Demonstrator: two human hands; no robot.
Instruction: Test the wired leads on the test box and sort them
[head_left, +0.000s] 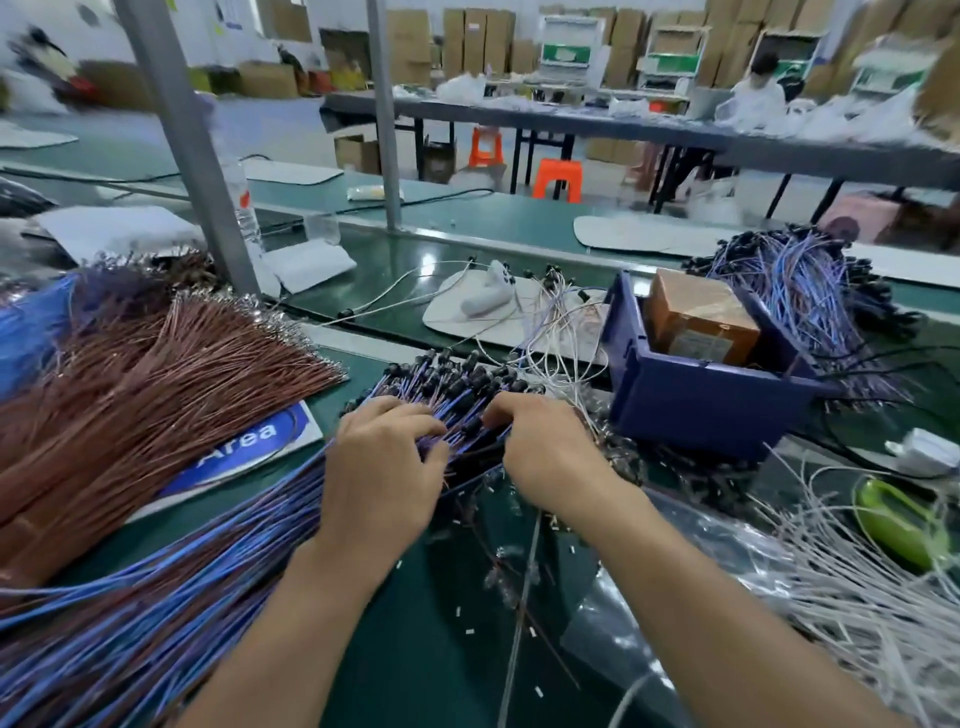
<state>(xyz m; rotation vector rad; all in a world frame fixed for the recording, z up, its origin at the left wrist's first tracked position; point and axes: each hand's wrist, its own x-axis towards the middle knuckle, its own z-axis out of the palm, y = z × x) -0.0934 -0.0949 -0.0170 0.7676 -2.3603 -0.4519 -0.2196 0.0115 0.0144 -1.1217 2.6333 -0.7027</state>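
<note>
A thick bundle of blue and brown wired leads with black end caps lies across the green table from lower left to centre. My left hand lies on top of the bundle with its fingers curled into the leads. Just to the right, my right hand grips the same bundle near the black caps. A brown box sits tilted in a blue bin to the right of my hands.
A pile of brown wires fills the left side. More blue leads are heaped behind the bin. White leads and a green object lie at the right. A grey post stands at the back left.
</note>
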